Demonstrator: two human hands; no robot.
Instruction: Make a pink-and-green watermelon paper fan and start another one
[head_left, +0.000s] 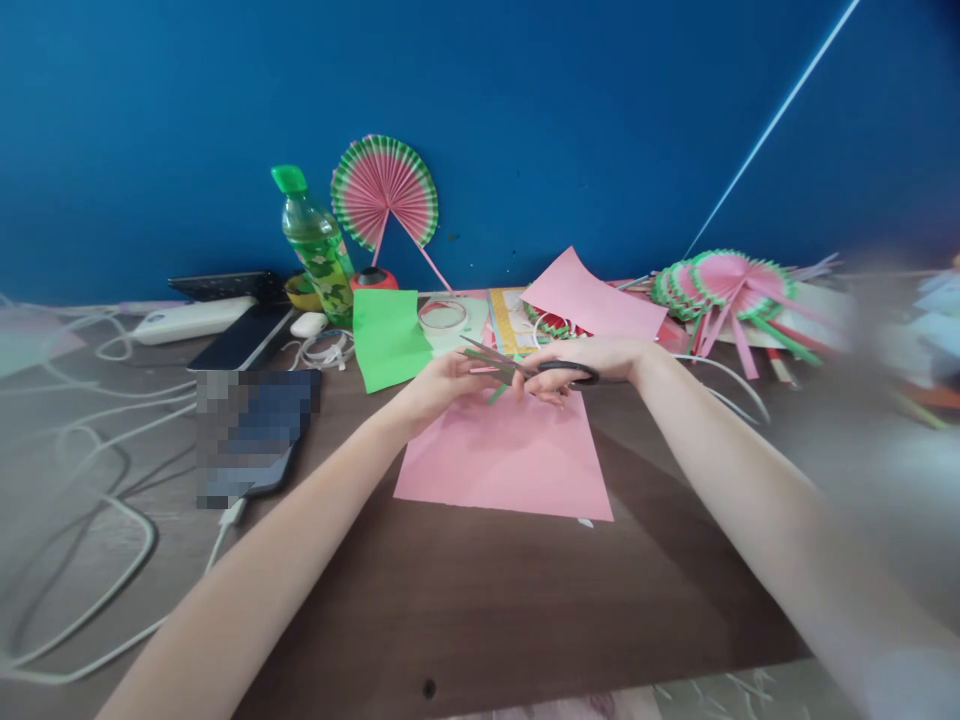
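My right hand (559, 378) is closed through the black handles of a pair of scissors (574, 372), whose metal blades point left, slightly parted. Just left of the blades, my left hand (446, 385) pinches a thin paper strip (486, 371); pink and green bits show by the fingertips, partly hidden. Both hands are above a pink paper sheet (502, 465) lying on the brown table. Behind my left hand is a bright green paper sheet (386, 335), with a roll of clear tape (442, 314) at its right side.
A green-capped bottle (319, 245) and a round pink-and-green paper fan (385, 190) stand by the blue wall. Several folded fans (731, 285) lie at the right, near another pink sheet (592, 300). A phone (266, 430) and white cables (146, 535) lie at the left.
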